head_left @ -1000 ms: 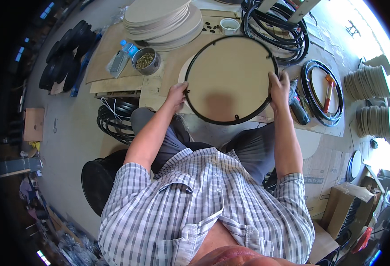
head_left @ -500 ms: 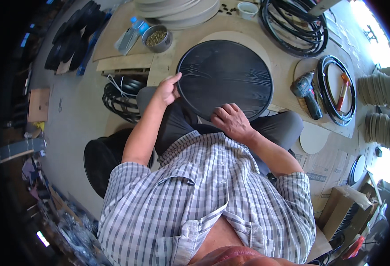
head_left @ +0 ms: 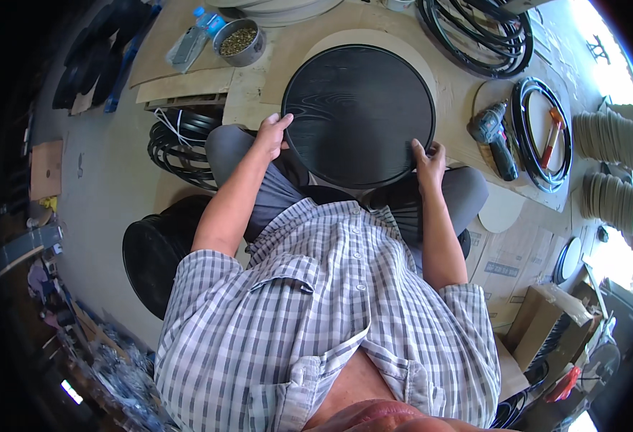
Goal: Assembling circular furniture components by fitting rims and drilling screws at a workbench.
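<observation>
A round black wood-grained board point(head_left: 359, 115) with a thin raised rim is between my hands, over my lap and the near edge of the work table. My left hand point(head_left: 272, 137) grips its left edge, thumb on the rim and fingers curled beneath. At the lower right edge my right hand point(head_left: 429, 164) holds the rim the same way, thumb on top. The fingers under the board are partly hidden. Behind the board a pale round disc point(head_left: 395, 45) lies on the table and shows past the far rim.
A metal bowl of small brass-coloured pieces point(head_left: 238, 43) stands at the left, beside a blue-capped bottle point(head_left: 207, 21). To the right lie a cordless drill point(head_left: 495, 140), coiled black edging point(head_left: 525, 137) and an orange-handled hammer point(head_left: 551, 140). Stacked pale discs point(head_left: 608, 140) stand farther right.
My right hand has gone from lying at the board's near edge to gripping its right rim. The board has turned and shifted slightly; my left hand keeps its hold.
</observation>
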